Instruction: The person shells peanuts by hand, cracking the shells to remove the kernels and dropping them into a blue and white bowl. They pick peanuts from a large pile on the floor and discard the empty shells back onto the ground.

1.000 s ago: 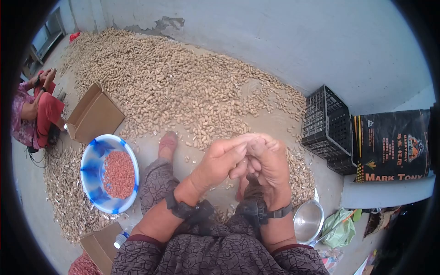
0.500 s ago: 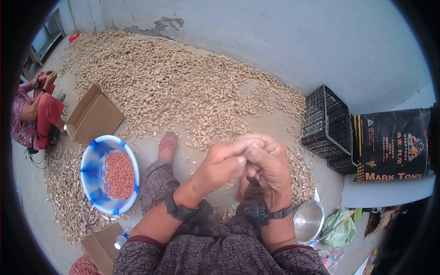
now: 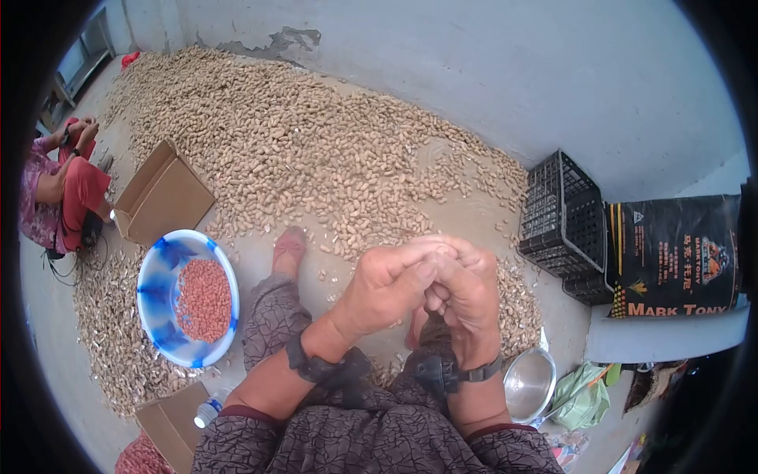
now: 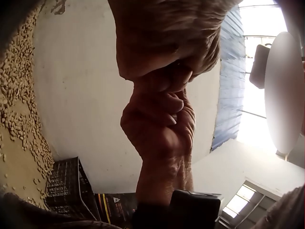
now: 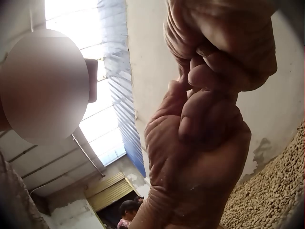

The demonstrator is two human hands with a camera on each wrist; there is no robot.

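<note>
The left hand (image 3: 385, 288) and right hand (image 3: 471, 288) meet in front of the lap, thumbs side by side and fingers curled inward. Between their fingertips they pinch a peanut, now hidden by the thumbs in the head view. The left wrist view has the left hand (image 4: 167, 43) above, its curled fingers meeting those of the right hand (image 4: 159, 126). Beyond the hands spreads a large heap of unshelled peanuts (image 3: 316, 158). To the left stands a blue-and-white basin (image 3: 152, 320) holding reddish shelled peanuts (image 3: 204, 300).
Peanut shells (image 3: 110, 340) cover the floor around the basin. An open cardboard box (image 3: 170, 197) stands behind it, near another seated person (image 3: 71, 186). At right are black crates (image 3: 557, 213), a black printed sack (image 3: 671, 253), a metal bowl (image 3: 529, 383) and a green bag (image 3: 580, 395).
The hands stay together while the thumbs shift. A small pale piece showed at the right thumb tip half a second ago; the thumbs now close over that spot.
</note>
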